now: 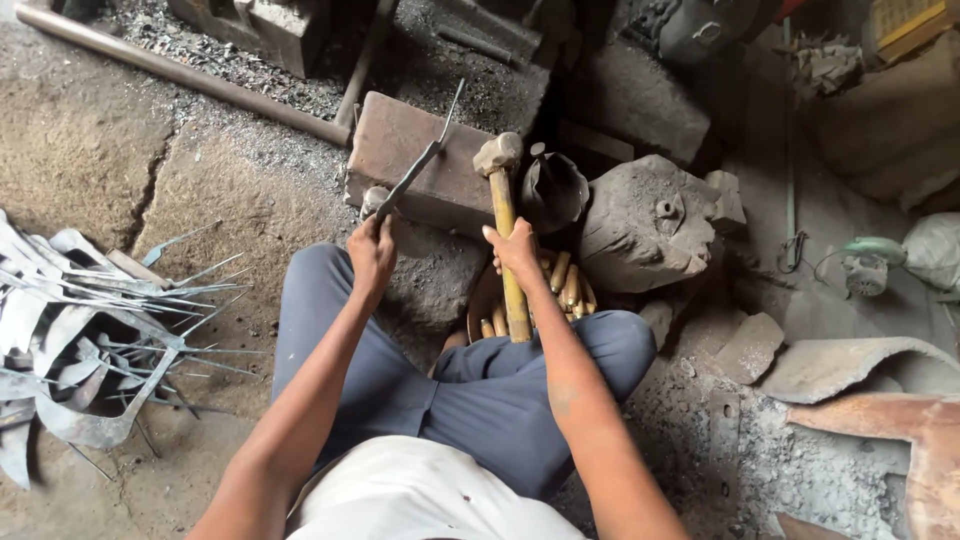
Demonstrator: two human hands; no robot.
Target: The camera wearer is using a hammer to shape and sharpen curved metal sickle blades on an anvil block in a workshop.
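Gripping a thin blade (420,165) in my left hand (372,250) over the block (415,160) at centre — right hand (515,250) clenches the hammer (503,215) upright, ready.

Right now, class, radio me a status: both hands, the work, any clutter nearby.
Left hand grips metal blade on steel block. Right hand grips hammer. Pile of blades lies left.
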